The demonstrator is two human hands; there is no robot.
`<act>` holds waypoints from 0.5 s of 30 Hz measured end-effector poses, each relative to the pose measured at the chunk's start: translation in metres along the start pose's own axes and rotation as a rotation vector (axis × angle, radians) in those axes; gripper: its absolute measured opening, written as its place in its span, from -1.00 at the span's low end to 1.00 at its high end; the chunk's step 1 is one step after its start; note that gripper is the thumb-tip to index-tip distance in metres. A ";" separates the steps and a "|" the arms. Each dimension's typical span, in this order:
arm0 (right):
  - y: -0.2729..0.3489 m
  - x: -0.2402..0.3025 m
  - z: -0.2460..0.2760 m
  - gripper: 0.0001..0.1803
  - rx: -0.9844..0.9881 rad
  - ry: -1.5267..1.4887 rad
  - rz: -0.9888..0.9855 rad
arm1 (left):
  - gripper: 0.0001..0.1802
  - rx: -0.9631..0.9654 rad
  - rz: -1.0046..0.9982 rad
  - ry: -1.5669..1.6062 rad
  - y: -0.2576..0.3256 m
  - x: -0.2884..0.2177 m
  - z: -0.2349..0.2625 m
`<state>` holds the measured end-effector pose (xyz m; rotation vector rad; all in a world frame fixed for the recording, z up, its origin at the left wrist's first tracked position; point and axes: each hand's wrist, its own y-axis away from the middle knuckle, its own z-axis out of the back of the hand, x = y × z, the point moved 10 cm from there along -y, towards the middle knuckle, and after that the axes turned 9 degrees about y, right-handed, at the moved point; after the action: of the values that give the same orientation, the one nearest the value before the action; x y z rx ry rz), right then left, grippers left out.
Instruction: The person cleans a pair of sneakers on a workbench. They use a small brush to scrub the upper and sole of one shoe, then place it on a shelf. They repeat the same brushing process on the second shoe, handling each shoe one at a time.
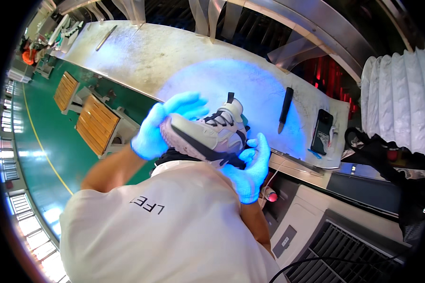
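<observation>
A pale grey and white sneaker [208, 132] with black laces and a dark stripe along its sole is held tilted in front of my chest, over the bench's near edge. My left hand [163, 125], in a glove lit blue, cups the sole end on the left, its fingers reaching along the far side. At the other end my right hand [251, 167], gloved the same way, holds the shoe from the right with bent fingers. Part of each palm is hidden.
A worn pale workbench [141, 52] carries a black-handled tool [285, 109], a dark phone-like object [322, 132] and a thin tool [106, 37]. A machine with hanging strips [295, 49] lines the far side. A white ribbed duct [399, 101] stands right; wooden-topped stands [97, 123] left.
</observation>
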<state>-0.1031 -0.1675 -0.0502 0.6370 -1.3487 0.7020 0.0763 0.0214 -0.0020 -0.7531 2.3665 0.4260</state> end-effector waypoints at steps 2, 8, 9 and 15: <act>0.004 -0.009 0.000 0.43 -0.014 0.058 0.083 | 0.27 -0.031 0.019 0.437 0.025 0.044 0.020; 0.006 -0.011 0.001 0.37 -0.082 0.061 0.047 | 0.01 -0.109 -0.014 -0.168 0.013 0.054 0.001; 0.006 0.004 0.001 0.31 -0.079 0.073 0.005 | 0.09 -0.043 -0.002 -0.454 0.003 0.025 -0.032; 0.009 -0.057 0.040 -0.08 -0.158 -0.270 -0.195 | 0.08 -0.101 -0.009 -0.462 -0.004 0.056 -0.043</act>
<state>-0.1406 -0.1970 -0.1024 0.7430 -1.5479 0.3562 0.0230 -0.0242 -0.0056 -0.6301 1.9203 0.6435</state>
